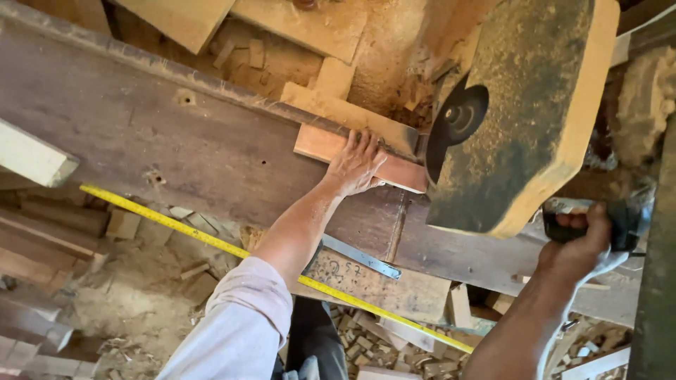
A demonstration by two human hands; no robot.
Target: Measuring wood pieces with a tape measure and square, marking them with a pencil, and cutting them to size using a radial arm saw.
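Yellow tape measure [211, 239], metal ruler [362, 257], wood offcuts [366, 345], pale plank end [32, 158]

a reddish, smooth-planed wooden board [331, 144] lies on a dark, worn matt timber bench [141, 134]; the yellow saw housing [535, 105] is sawdust-caked, its black metal blade [451, 127] dull.

Wood piece [366, 158] lies on the saw table [141, 134], left of the blade [456, 121].
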